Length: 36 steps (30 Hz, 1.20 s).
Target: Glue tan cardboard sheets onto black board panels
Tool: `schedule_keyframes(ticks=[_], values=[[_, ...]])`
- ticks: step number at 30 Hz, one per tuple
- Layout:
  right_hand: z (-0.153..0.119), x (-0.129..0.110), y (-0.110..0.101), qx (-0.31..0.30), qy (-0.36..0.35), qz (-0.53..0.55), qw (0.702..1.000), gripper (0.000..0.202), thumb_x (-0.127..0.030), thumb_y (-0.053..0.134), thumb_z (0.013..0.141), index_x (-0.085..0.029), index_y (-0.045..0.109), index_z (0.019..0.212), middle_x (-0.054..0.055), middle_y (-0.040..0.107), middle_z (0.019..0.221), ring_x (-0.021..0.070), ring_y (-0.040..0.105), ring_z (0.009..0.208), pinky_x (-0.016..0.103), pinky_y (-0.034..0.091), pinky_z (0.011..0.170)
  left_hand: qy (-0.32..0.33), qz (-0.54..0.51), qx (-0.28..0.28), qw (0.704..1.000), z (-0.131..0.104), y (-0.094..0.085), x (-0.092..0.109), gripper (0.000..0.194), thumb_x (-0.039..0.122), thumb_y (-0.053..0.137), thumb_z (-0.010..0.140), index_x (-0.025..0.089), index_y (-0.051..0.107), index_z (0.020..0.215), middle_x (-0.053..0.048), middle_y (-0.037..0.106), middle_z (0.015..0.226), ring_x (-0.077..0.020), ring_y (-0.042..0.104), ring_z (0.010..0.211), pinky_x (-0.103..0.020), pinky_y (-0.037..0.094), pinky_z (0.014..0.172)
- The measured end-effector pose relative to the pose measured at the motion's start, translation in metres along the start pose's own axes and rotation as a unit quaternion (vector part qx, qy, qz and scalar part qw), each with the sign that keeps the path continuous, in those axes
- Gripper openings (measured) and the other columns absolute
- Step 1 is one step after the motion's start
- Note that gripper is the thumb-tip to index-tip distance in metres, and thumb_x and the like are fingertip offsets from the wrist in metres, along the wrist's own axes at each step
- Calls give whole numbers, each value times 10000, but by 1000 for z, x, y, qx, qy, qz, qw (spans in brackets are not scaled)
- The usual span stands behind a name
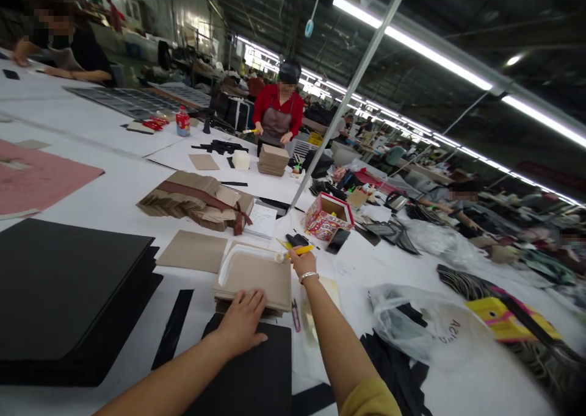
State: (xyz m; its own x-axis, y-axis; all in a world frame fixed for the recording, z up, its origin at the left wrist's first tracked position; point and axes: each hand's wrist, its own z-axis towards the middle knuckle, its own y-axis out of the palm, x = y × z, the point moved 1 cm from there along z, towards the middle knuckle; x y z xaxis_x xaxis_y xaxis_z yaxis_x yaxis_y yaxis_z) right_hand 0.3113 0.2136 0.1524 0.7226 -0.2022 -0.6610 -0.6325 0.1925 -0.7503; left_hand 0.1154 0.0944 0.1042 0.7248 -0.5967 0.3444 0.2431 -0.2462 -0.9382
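Note:
My right hand [303, 263] grips a yellow-handled brush [306, 251], its pale tip over the far right corner of a stack of beige board pieces [260, 276]. A wet white band of what looks like glue [235, 257] runs along the top piece's far and left edges. My left hand [245, 318] lies flat across the stack's near edge, fingers stretched out, holding nothing. Under its wrist is a black sheet [256, 367]. A single beige piece [192, 250] lies left of the stack. Pink-handled thread snips [296, 315] lie to its right.
Large black panels [68, 288] are piled at the left. Beyond the stack are bundled beige pieces [192, 199], a patterned box [327, 218] and a slanting metal pole [348, 93]. A plastic bag [412, 318] lies right. A co-worker in red [279, 108] stands across the table.

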Motion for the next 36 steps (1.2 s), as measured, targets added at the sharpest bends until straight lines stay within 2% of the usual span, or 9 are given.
schedule_keyframes(ticks=[7,14,20,23,25,28,30,32,36], values=[[-18,15,-13,-21,-55,-28,998,227,-370,501,771,-209,652,826,6,659,720,125,596,688,212,449,630,0,26,13,1000,0,0,2,763,540,502,704,156,311,1335,-133,290,1402,-294,243,1273,-474,102,1033],[-106,22,-32,-80,-244,-53,965,190,-314,512,800,-216,651,884,34,666,868,138,601,822,257,453,779,8,22,19,1000,-1,-1,1,736,507,529,700,150,341,1315,-138,325,1383,-297,269,1257,-473,142,1018],[-147,17,-53,-65,-245,8,967,190,-324,505,802,-205,645,851,41,664,821,147,614,779,273,487,748,-1,1,31,1000,2,-7,5,732,517,565,671,141,389,1273,-153,364,1355,-296,306,1237,-464,198,1011],[-145,6,-57,1,-215,61,975,204,-335,503,800,-200,630,885,52,660,864,157,617,794,287,491,760,-19,-41,80,996,0,-23,-5,512,419,497,757,159,468,1196,-119,473,1268,-241,407,1166,-387,271,999],[-140,-5,-49,4,-187,81,979,265,-338,459,821,-206,584,1014,49,651,880,142,618,715,276,499,701,-88,-72,166,980,-5,-38,-24,379,297,414,809,162,503,1152,-103,515,1211,-211,426,1143,-352,278,1000],[-132,-28,-17,-70,-164,49,983,317,-288,374,855,-214,482,1143,39,637,857,119,597,621,240,473,617,-266,-182,256,911,-17,-53,-65,400,208,416,777,138,496,1162,-124,513,1199,-229,396,1166,-372,267,1003],[-129,-43,11,-100,-180,-19,978,275,-245,356,857,-201,488,1094,44,627,835,133,589,669,236,438,627,-335,-267,244,870,-21,-55,-90,391,184,458,725,128,550,1102,-122,565,1128,-240,449,1116,-373,314,963],[-125,-54,38,-107,-195,-102,970,224,-210,365,845,-184,504,1018,54,611,807,155,573,716,241,399,635,-348,-322,216,853,-21,-51,-104,312,168,481,683,137,631,955,-93,642,975,-231,535,1002,-346,381,889],[-123,-60,67,-112,-198,-203,952,205,-133,398,799,-179,504,968,59,587,796,167,547,754,234,345,629,-351,-403,203,821,-22,-43,-106,215,198,537,634,140,680,785,-57,678,740,-214,602,798,-305,446,732]])
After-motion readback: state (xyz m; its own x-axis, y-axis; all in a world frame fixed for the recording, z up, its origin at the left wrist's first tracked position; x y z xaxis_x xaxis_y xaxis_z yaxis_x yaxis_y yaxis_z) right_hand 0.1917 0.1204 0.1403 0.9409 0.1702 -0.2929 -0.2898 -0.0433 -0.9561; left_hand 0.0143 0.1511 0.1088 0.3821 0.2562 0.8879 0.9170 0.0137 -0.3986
